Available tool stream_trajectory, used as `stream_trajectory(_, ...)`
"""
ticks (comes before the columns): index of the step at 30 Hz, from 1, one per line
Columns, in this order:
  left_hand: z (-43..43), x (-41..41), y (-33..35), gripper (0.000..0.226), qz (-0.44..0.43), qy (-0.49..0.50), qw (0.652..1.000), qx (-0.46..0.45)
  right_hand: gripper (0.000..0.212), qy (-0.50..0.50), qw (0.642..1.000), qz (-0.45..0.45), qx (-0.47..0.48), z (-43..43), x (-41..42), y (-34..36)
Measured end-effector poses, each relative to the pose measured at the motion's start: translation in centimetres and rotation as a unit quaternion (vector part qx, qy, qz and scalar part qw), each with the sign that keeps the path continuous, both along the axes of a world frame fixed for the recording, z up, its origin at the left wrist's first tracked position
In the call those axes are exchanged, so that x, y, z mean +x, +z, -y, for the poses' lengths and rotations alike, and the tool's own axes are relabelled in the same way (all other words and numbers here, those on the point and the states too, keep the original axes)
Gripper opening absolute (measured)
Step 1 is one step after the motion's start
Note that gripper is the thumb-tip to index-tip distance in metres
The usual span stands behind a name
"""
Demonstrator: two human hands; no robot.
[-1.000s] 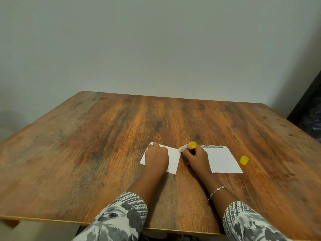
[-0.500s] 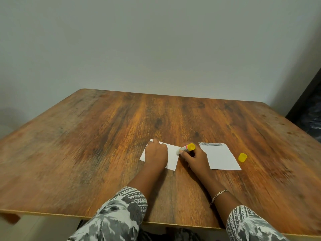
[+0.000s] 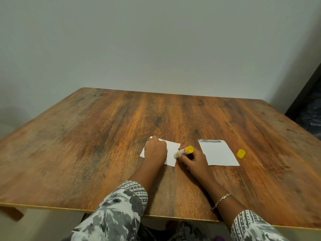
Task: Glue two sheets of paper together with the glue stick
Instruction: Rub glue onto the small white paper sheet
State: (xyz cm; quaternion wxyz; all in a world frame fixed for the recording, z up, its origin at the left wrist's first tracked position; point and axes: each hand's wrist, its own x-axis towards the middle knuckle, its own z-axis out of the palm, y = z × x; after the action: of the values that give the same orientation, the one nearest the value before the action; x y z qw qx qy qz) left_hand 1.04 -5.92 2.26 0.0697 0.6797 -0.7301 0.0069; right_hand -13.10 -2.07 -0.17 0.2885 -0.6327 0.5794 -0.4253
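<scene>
Two small white sheets lie on the wooden table (image 3: 86, 145). My left hand (image 3: 155, 150) rests on top of the left sheet (image 3: 172, 152) and holds it flat, covering most of it. My right hand (image 3: 192, 159) grips a glue stick (image 3: 185, 151) with a yellow end and a red band; its tip touches the right edge of the left sheet. The right sheet (image 3: 218, 153), with a dark printed strip along its far edge, lies untouched beside my right hand. The yellow cap (image 3: 241, 153) stands just right of that sheet.
A plain wall rises behind the table's far edge. A dark opening (image 3: 311, 105) shows at the far right. The table's near edge (image 3: 69, 207) runs under my patterned sleeves.
The glue stick's tip has slid toward me along the left sheet's right edge. My left hand stays pressed on the sheet. The view has tilted slightly.
</scene>
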Motion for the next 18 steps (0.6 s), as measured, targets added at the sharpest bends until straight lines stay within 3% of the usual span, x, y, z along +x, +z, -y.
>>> stream_trajectory(4, 0.0, 0.1, 0.1, 0.037, -0.005, -0.003, 1.0, -0.003, 0.016, 0.003, 1.0, -0.014, 0.003, -0.7, 0.1, 0.0)
stream_trajectory(10, 0.0, 0.2, 0.0, 0.036, 0.006, -0.008, 1.0, -0.002, 0.006, 0.034, 0.999, -0.017, -0.013, -2.1, 0.2, 0.7)
stream_trajectory(18, 0.1, 0.3, -0.1, 0.035, 0.035, -0.024, 0.999, -0.011, 0.015, 0.056, 0.998, 0.007, -0.012, -2.9, 0.4, 1.3)
